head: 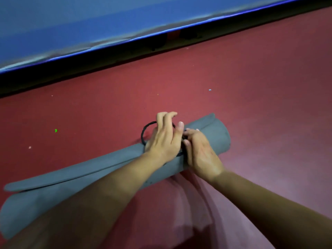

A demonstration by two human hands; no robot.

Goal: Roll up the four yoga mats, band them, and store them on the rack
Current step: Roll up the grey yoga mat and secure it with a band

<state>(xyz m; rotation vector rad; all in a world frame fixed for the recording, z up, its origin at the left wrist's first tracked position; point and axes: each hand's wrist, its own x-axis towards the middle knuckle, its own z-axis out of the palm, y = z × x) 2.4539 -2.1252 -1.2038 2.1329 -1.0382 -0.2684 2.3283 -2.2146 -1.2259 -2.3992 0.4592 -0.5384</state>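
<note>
**Band going round the grey roll**

Head view: The mat (111, 161) lies rolled on the red floor (251, 83), slanting from the person's near left to the far right, with both hands over its far third. It probably lies flat on the floor so that its own weight and the hands keep the roll from springing open while the band goes on.

The left hand (162, 139) reaches across the roll. Its fingers (166, 117) are curled over the black band (143, 133) and hook it. A loop of band stands clear of the mat just beyond and left of these fingers, which suggests it is being stretched to get it round the roll.

The right hand (203, 152) lies just right of the left, with its palm on top of the mat. Its fingers are bent and their tips meet the band where it crosses the roll. Whether they pinch the band or only pin it down cannot be told. This hand seems to anchor both roll and band against the left hand's pull.

Left of the hands the roll loosens, and its outer flap lifts away near the end by the person. Right of them the end is rounder and tighter. A blue pad (89, 24) runs along the far edge of the floor.
</note>
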